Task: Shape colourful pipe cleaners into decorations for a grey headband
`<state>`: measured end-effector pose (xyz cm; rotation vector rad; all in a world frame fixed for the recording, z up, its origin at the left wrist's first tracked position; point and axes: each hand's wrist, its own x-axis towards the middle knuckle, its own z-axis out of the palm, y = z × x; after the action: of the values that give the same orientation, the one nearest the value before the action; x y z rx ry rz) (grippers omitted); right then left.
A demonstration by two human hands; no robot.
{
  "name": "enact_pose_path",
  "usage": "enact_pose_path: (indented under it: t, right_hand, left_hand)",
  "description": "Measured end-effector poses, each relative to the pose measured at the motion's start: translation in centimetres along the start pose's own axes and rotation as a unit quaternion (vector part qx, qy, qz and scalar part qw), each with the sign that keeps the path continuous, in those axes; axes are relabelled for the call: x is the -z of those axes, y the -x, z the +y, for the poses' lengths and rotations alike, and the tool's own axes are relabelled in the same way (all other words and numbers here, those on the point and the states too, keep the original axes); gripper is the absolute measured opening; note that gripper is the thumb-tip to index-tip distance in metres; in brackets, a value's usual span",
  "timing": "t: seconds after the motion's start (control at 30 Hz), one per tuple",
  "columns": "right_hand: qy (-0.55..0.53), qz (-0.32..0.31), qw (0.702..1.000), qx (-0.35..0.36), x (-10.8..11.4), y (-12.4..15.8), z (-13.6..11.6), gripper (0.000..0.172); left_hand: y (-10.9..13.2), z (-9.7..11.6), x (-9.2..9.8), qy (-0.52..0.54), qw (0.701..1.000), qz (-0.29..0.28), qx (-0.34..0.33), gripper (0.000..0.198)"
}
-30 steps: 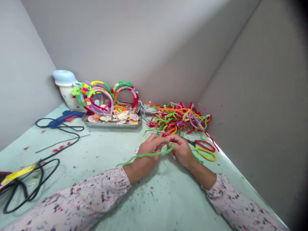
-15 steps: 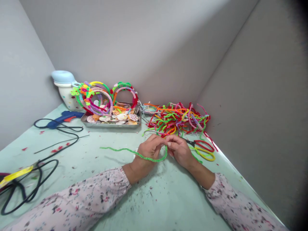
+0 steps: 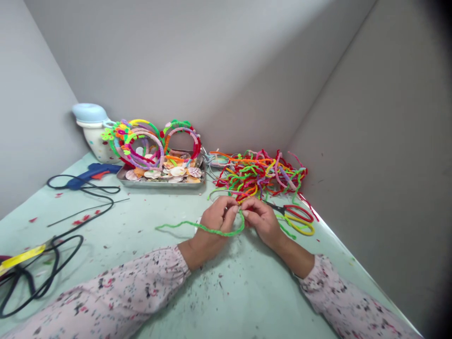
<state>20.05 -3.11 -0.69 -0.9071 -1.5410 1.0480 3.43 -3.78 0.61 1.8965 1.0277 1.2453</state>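
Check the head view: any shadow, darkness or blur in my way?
In the head view, a soft-edged diagonal shadow crosses the back wall; the upper right corner goes black; the left hand, right hand and green fuzzy stem read well, though detail where the hands meet is soft.

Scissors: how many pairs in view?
1 pair of scissors, on the table, to the right of the right hand. More could be hidden under the pipe-cleaner pile.

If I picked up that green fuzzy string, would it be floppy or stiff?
The green strand probably bends easily but may keep its shape, since it curves smoothly near the right hand. It's likely very light, being so thin. Its fuzzy surface probably isn't slippery.
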Motion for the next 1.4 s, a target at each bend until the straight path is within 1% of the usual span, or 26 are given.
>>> enact_pose_path:
  t: [0.17, 0.4, 0.53, 0.9, 1.0, 1.23, 1.4]
  right_hand:
    - [0.032, -0.003, 0.999, 0.023, 0.0, 0.1, 0.1, 0.005]
    - [0.054, -0.007, 0.998, 0.02, 0.1, 0.1, 0.2, 0.008]
    - [0.03, -0.006, 0.999, 0.012, 0.1, 0.1, 0.1, 0.005]
    - [0.006, -0.001, 1.0, -0.007, 0.2, 0.1, 0.4, 0.009]
    - [0.008, -0.001, 1.0, -0.004, 0.1, 0.1, 0.4, 0.007]
    - [0.018, 0.003, 1.0, -0.002, 0.2, 0.1, 0.4, 0.007]
    - [0.015, 0.0, 1.0, -0.003, 0.2, 0.1, 0.5, 0.006]
  left_hand:
    - [-0.4, -0.1, 0.1, -0.058, 0.998, 0.012, -0.021, 0.023]
    - [-0.6, -0.7, -0.2, -0.056, 0.998, 0.008, -0.006, 0.022]
    - [-0.7, -1.1, -0.3, -0.057, 0.998, 0.005, -0.008, 0.021]
    - [-0.9, -1.4, -0.6, -0.101, 0.994, -0.007, -0.034, 0.015]
    - [-0.9, -1.4, -0.6, -0.092, 0.995, -0.007, -0.027, 0.016]
    - [-0.8, -1.6, -0.4, -0.029, 0.999, -0.009, -0.013, 0.019]
    - [-0.6, -1.0, -0.3, -0.048, 0.999, -0.014, -0.001, 0.014]
